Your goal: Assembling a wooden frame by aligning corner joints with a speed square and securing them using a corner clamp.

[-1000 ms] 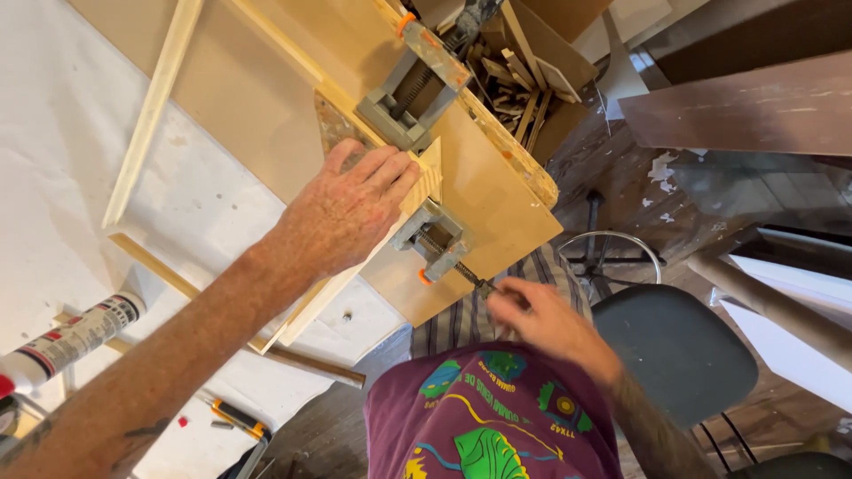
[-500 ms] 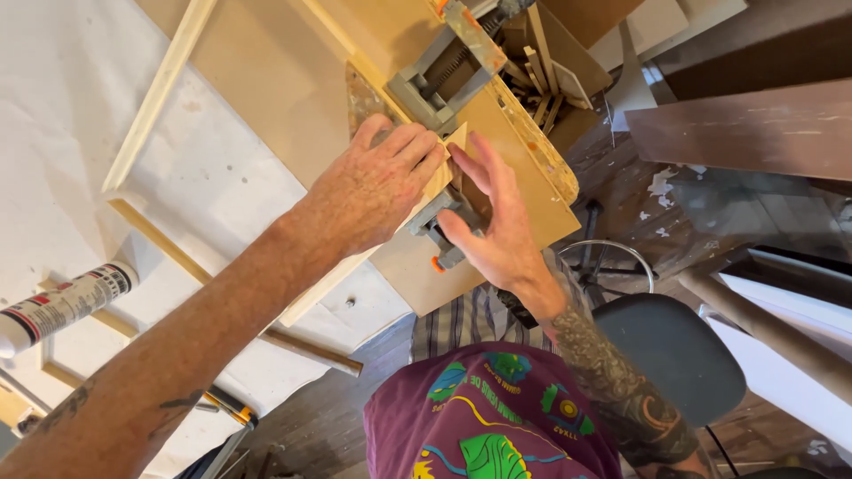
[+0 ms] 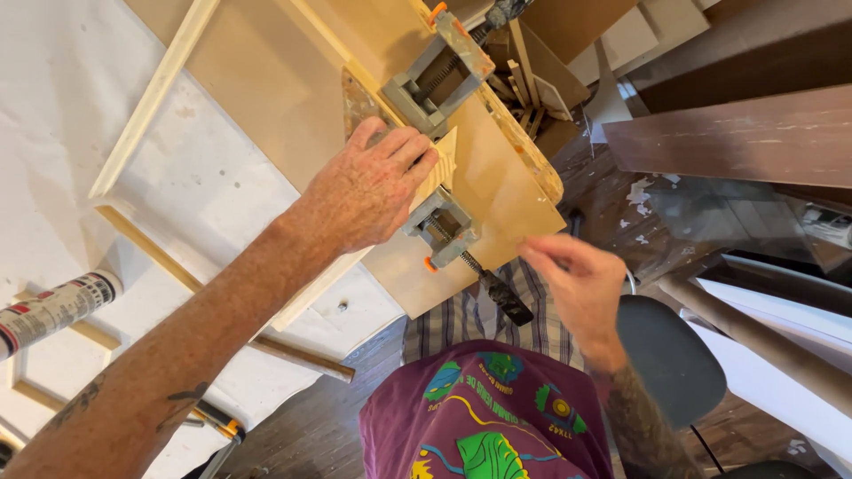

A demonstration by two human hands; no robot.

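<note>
White-covered desk, occupying the left of the view; on it a long pale wooden frame of thin strips and, laid across its near corner, a large tan fibreboard panel whose corner overhangs toward the person. Grey metal corner clamp with orange-tipped screws, seated on the panel near that overhanging corner, gripping a short pale wood strip with a mitred end; its black screw handle projects off the panel edge. Second grey clamp farther up the same panel. Left hand, palm down, fingers spread flat, pressing on the wood strip and panel just beside the corner clamp; holding nothing. Right hand, clear of the panel edge, near the black handle but apart from it, fingers loosely curled; empty as far as can be seen. White cartridge tube with red print, lying at the left edge of the desk
</note>
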